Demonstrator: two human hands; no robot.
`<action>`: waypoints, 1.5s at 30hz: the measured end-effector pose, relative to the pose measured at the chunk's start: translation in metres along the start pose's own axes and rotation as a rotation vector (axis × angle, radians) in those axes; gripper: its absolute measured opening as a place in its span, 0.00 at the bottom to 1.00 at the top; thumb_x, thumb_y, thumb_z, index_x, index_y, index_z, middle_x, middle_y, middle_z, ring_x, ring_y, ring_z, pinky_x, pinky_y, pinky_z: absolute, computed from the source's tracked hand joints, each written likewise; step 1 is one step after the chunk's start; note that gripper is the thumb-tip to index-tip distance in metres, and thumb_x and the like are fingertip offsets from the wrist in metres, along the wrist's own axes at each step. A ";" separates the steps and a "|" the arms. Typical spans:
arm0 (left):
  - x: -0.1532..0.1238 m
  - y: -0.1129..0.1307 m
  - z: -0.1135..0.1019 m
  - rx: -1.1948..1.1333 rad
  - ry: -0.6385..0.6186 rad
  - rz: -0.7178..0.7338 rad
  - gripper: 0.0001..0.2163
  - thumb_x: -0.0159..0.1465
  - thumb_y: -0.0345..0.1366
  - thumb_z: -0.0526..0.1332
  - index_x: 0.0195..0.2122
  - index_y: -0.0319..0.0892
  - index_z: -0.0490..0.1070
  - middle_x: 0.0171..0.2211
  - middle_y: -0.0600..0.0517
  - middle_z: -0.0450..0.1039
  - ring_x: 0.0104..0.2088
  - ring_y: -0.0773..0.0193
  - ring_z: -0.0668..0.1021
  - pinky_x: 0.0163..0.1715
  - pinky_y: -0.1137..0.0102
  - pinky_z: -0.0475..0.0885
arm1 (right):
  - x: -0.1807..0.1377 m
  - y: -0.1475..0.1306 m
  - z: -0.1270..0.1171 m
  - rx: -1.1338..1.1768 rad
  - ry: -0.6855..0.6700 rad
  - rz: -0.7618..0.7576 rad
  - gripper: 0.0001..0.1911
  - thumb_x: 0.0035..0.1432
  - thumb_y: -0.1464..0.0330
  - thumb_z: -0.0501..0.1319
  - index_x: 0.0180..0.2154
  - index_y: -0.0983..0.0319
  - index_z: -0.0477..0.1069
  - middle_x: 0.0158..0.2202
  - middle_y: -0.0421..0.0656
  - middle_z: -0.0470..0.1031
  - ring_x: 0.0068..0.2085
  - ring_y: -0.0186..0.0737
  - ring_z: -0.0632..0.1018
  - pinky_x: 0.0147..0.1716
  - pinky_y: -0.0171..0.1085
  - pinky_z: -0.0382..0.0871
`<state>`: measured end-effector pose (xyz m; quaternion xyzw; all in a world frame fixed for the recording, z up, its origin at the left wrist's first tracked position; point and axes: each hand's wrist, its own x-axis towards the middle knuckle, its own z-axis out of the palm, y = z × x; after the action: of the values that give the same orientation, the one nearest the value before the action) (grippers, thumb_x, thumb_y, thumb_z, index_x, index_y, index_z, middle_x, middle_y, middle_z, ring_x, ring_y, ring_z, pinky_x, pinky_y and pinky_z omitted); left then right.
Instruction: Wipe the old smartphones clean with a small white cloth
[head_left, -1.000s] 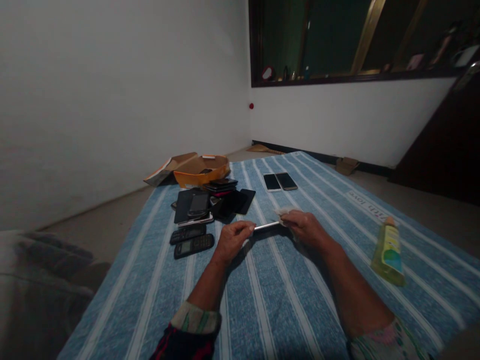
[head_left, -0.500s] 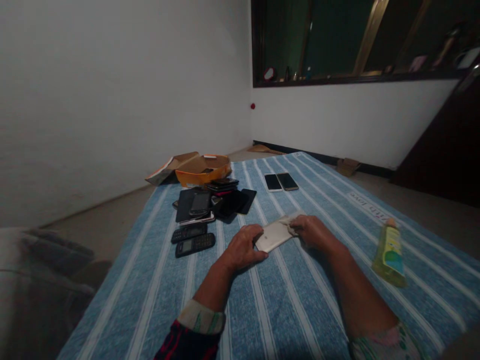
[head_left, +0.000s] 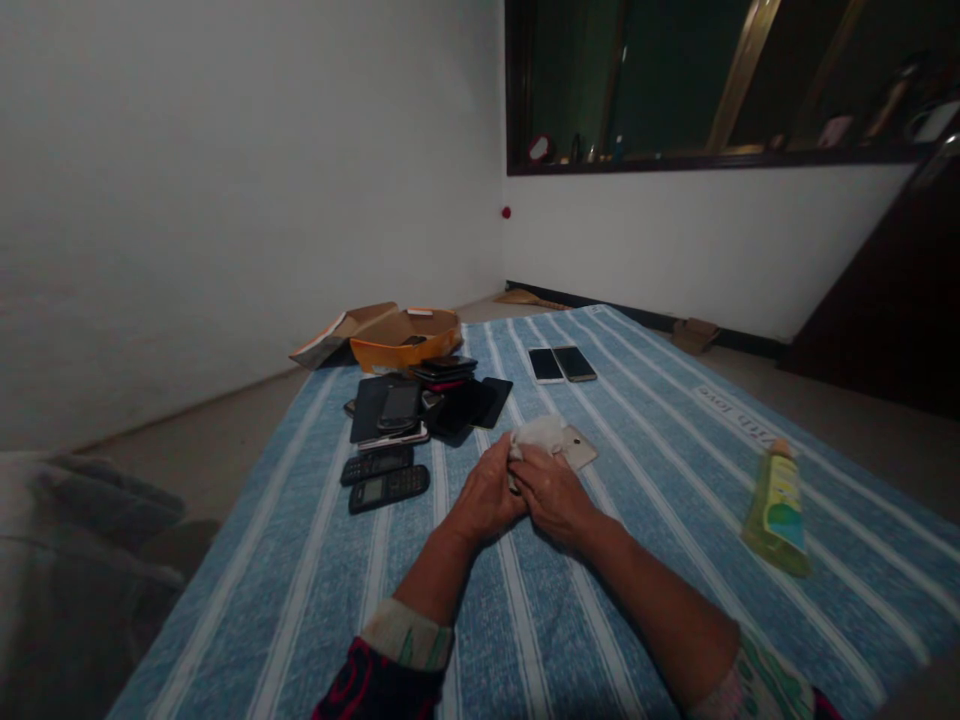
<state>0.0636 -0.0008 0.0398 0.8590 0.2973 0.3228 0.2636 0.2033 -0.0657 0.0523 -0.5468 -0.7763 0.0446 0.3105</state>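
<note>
A pale gold smartphone (head_left: 580,449) lies back up between my hands, its far right end showing. My left hand (head_left: 487,492) grips its left end with closed fingers. My right hand (head_left: 553,492) presses a crumpled white tissue (head_left: 541,433) against the phone, right beside the left fingers. The two hands hide most of the phone. To the left lie two black keypad phones (head_left: 390,488) and a pile of dark smartphones (head_left: 401,405).
Two smartphones, one white (head_left: 546,365) and one gold-edged (head_left: 575,363), lie side by side farther back. An opened orange box (head_left: 405,355) stands behind the pile. A bottle of yellow-green liquid (head_left: 780,515) lies at the right on the blue striped cloth (head_left: 660,590).
My right hand has slid left along the phone with the tissue, from its right end to beside my left hand. The left hand keeps its hold.
</note>
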 end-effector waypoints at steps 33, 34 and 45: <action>0.004 0.017 -0.010 0.126 -0.132 0.057 0.21 0.52 0.32 0.67 0.48 0.45 0.73 0.46 0.49 0.77 0.48 0.52 0.76 0.52 0.58 0.69 | 0.010 0.042 0.006 1.123 0.588 0.629 0.18 0.46 0.61 0.67 0.39 0.63 0.79 0.29 0.39 0.78 0.27 0.36 0.76 0.27 0.35 0.70; 0.004 0.018 -0.011 0.128 -0.137 0.059 0.18 0.53 0.32 0.67 0.46 0.45 0.73 0.45 0.50 0.77 0.47 0.52 0.77 0.51 0.58 0.69 | 0.010 0.046 0.007 1.003 0.575 0.613 0.17 0.48 0.61 0.65 0.40 0.63 0.79 0.29 0.40 0.78 0.28 0.37 0.77 0.29 0.36 0.71; 0.005 0.016 -0.010 0.149 -0.140 0.080 0.10 0.53 0.32 0.66 0.38 0.44 0.74 0.46 0.49 0.77 0.47 0.53 0.77 0.51 0.60 0.68 | 0.002 0.034 -0.013 -0.268 -0.041 0.288 0.13 0.65 0.72 0.53 0.42 0.62 0.76 0.43 0.51 0.76 0.50 0.49 0.71 0.50 0.44 0.60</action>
<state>0.0651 -0.0061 0.0583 0.9078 0.2668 0.2493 0.2061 0.2379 -0.0539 0.0494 -0.6877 -0.6951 -0.0039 0.2095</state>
